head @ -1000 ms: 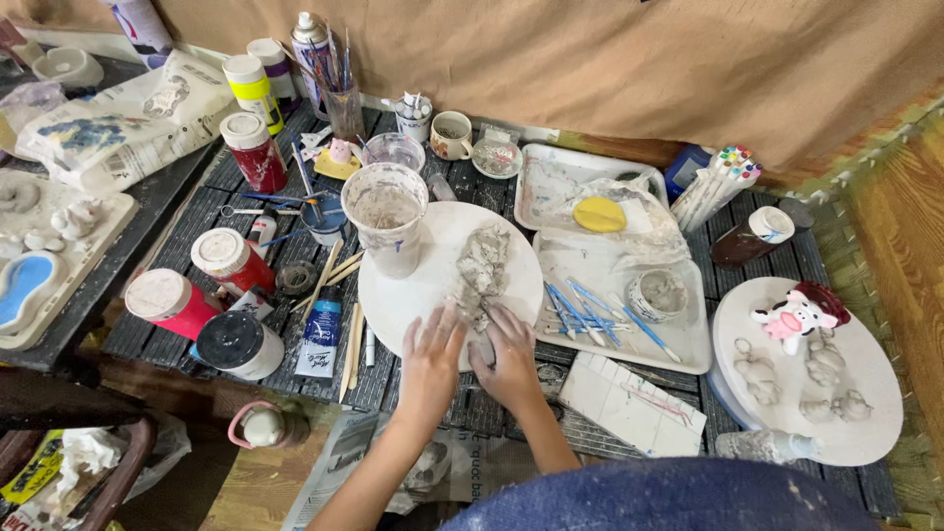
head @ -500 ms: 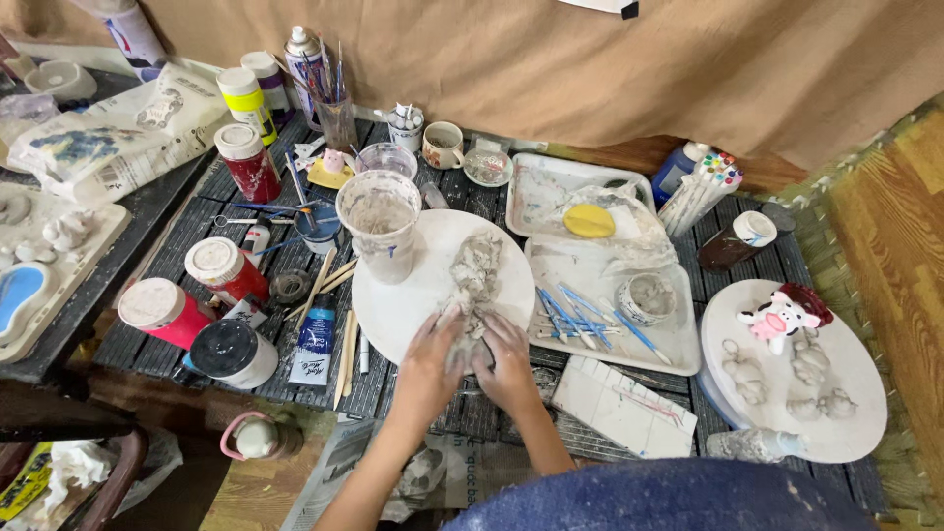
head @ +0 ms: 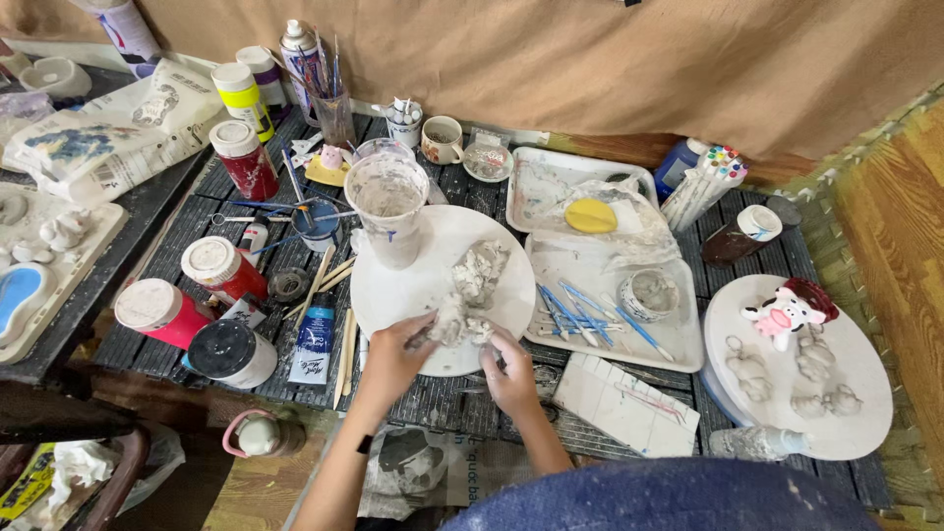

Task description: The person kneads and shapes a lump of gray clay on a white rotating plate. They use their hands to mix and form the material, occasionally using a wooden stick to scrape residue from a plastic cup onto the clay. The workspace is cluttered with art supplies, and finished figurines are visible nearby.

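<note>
Grey clay (head: 462, 313) lump on the plate's (head: 393, 295) near edge, before the cup (head: 388, 206). My left hand (head: 393, 354) and right hand (head: 511, 369) both clamp it. Looks soft, crumbly; support from below.

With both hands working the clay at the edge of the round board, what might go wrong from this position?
1. The clay lump sits near the front rim of the round white board, held by the left hand and right hand; pieces might drop off the edge.
2. The clay-smeared plastic cup stands upright on the same board, just behind the hands; a nudge to the board could tip it.
3. Wooden sticks lie beside the left forearm and could be swept off.
</note>
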